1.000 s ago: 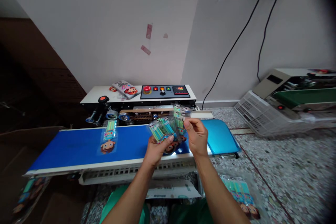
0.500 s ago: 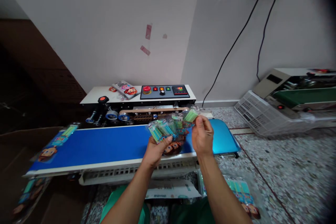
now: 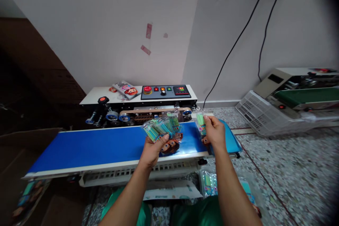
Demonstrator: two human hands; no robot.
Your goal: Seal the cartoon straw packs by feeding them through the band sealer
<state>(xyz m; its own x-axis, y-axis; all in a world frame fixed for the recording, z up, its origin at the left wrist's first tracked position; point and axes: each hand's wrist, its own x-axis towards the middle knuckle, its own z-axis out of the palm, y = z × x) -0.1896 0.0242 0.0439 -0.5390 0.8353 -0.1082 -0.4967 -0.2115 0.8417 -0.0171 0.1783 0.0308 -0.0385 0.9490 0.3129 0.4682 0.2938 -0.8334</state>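
The blue belt [image 3: 92,148] runs left to right, with the control-panel machine [image 3: 99,95] along its far edge. Over its middle, the left hand [image 3: 151,152] grips a fan of packets [image 3: 165,130]. Over its right part, the right hand [image 3: 216,134] pinches a single packet [image 3: 201,123], long axis near to far, far end near the machine's right end. Bare belt shows between the two hands' loads.

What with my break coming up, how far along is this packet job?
Likely done: boxed packets by the belt's left end. In hand: one packet in the right hand, a fan of packets in the left hand. Apparently left: that fan and lower-right packets.
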